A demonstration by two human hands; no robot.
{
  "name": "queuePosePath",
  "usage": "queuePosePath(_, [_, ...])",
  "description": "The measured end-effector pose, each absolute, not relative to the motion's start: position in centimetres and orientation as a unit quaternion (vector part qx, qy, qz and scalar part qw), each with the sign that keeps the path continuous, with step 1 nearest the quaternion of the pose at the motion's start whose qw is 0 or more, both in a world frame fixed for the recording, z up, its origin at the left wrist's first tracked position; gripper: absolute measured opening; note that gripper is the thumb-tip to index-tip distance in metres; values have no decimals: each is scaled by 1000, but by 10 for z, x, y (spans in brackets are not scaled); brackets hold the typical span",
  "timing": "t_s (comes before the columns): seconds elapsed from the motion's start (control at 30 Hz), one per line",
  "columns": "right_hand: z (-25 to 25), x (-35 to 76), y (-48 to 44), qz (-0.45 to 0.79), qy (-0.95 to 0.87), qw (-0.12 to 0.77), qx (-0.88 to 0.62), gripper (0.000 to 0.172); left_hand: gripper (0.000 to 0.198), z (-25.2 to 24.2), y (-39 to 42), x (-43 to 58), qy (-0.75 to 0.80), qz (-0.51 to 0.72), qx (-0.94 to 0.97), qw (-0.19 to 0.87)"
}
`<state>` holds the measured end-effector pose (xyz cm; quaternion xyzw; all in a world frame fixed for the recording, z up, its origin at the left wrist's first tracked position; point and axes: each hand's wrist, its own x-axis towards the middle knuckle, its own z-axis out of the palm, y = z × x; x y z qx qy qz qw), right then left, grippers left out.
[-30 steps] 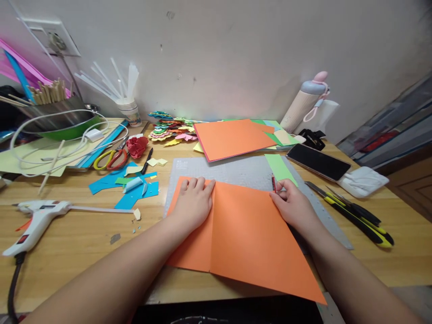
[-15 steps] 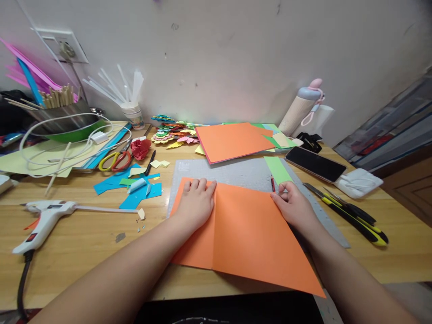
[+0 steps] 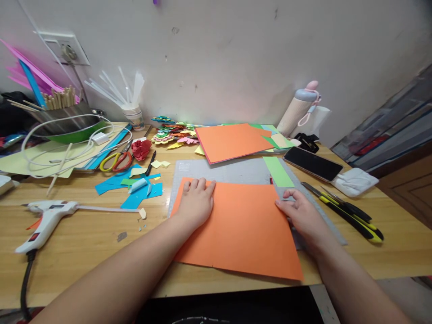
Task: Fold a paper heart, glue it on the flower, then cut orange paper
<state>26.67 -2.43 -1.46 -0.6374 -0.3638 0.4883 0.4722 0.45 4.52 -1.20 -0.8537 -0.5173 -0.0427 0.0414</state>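
Observation:
A sheet of orange paper point(image 3: 243, 229) lies on the grey cutting mat point(image 3: 216, 170), its near side reaching past the mat. My left hand point(image 3: 197, 200) presses flat on the sheet's left part, fingers stretched toward the far edge. By the right edge is my right hand point(image 3: 300, 213), with the thumb tip at the paper's border and the other fingers loosely bent, apart from the thumb. Beyond the sheet, a light green paper strip point(image 3: 278, 172) rests on the mat. Part of a dark red pencil-like stick point(image 3: 271, 181) shows at the sheet's far edge.
Right of the mat lie a yellow-black utility knife point(image 3: 351, 220), a phone point(image 3: 313, 163) and a white case point(image 3: 356, 182). More orange paper point(image 3: 236, 141) is stacked behind. At left are a glue gun point(image 3: 47, 220), blue scraps point(image 3: 135, 189), scissors point(image 3: 116, 161) and a crumpled red paper point(image 3: 141, 149).
The orange sheet's raised right part has come down flatter, and its near right corner shifted left. My right hand has loosened from the edge; my left hand stays put.

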Motion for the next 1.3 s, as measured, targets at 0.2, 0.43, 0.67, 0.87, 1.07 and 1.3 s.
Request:
queuePosePath(0.2, [-21, 263, -21, 426, -364, 538, -630, 36, 38, 2, 47, -3, -527, -57, -847, 47])
queuePosePath(0.43, [-15, 262, -3, 418, -379, 517, -644, 34, 45, -10, 46, -8, -529, -54, -846, 29])
queuePosePath(0.67, [-24, 270, -9, 420, -402, 451, -677, 31, 53, -26, 45, -7, -541, -30, -840, -12])
queuePosePath(0.87, [-32, 274, -11, 396, -435, 419, -692, 29, 53, -24, 45, -7, -546, -29, -837, -17])
queuePosePath(1.07, [-32, 273, -15, 375, -440, 424, -697, 29, 53, -25, 45, -7, -544, -31, -838, -18])
queuePosePath(1.3, [-30, 272, -22, 389, -430, 433, -690, 31, 53, -26, 45, -7, -539, -40, -841, -15])
